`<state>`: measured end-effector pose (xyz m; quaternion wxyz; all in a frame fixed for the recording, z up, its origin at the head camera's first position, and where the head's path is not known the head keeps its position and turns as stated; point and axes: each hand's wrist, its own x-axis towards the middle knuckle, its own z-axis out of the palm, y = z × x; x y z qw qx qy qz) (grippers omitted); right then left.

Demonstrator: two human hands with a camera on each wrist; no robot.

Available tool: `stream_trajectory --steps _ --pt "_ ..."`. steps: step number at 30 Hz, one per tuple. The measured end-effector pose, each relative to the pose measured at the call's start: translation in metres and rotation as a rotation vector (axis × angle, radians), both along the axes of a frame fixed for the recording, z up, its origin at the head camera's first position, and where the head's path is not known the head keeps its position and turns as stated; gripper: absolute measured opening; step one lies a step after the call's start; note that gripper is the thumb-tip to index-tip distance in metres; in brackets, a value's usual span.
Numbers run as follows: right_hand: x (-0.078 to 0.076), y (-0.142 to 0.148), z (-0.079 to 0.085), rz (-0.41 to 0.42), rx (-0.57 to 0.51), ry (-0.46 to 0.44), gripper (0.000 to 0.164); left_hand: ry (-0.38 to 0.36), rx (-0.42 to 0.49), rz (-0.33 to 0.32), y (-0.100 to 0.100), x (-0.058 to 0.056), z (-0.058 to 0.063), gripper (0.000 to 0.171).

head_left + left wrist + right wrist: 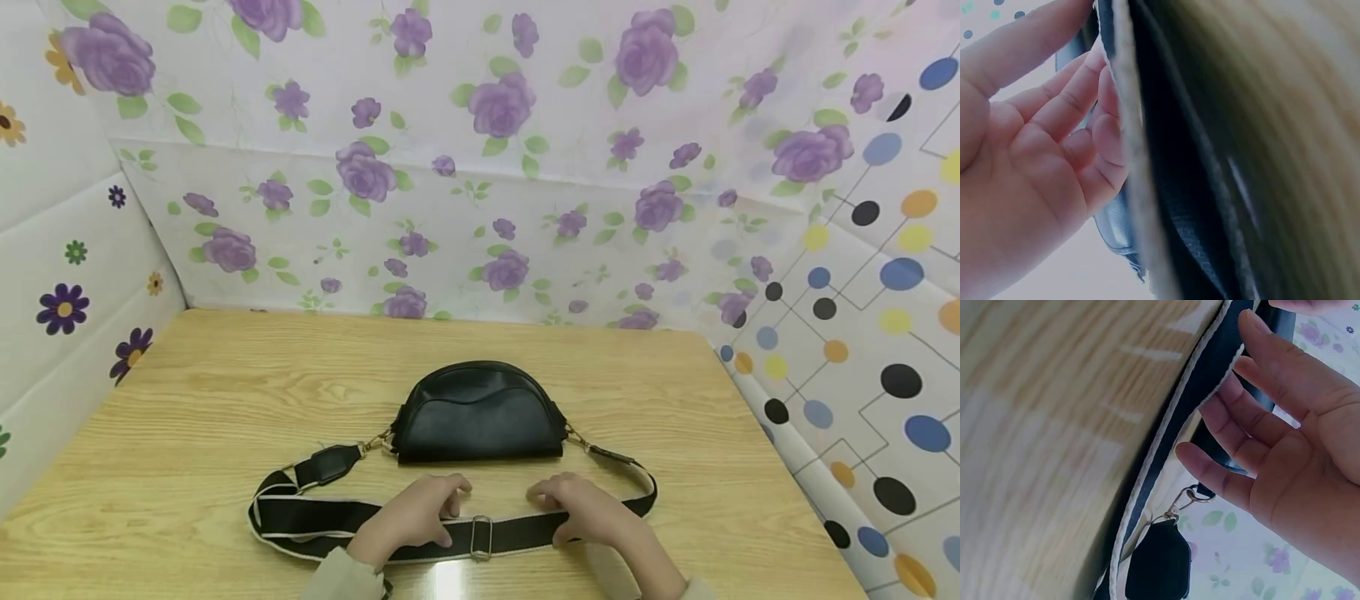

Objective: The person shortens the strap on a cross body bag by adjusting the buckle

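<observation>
A black half-moon handbag (483,417) sits upright on the wooden table, its flap facing me. Its wide black strap (525,532) with white edging runs across in front of it. My left hand (408,517) holds the strap left of the metal slider buckle (482,537), thumb on the near side. In the left wrist view, the fingers (1079,106) go behind the strap's white edge. To the right of the buckle, my right hand (588,510) grips the strap, its thumb (1260,331) over the band and fingertips at its far edge.
Strap loops (300,512) lie folded at the left, joined to the bag by a leather tab (330,464) and metal clasp. Another clasp (577,437) is at the bag's right end. Flowered cloth (450,208) hangs behind the wooden table (247,383); dotted cloth (862,367) lines the right side.
</observation>
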<state>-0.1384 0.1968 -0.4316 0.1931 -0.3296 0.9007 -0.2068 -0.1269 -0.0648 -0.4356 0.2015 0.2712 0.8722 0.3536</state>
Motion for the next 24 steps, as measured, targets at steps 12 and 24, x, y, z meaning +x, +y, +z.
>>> stream_trajectory --steps 12,24 --pt "-0.0004 -0.0027 -0.0013 -0.005 -0.082 -0.02 0.006 0.043 -0.05 -0.046 0.0039 -0.0023 -0.0016 0.061" --pt "0.0005 0.0009 0.0012 -0.06 -0.186 -0.121 0.013 0.084 -0.087 -0.042 0.0082 0.003 -0.0017 0.064"
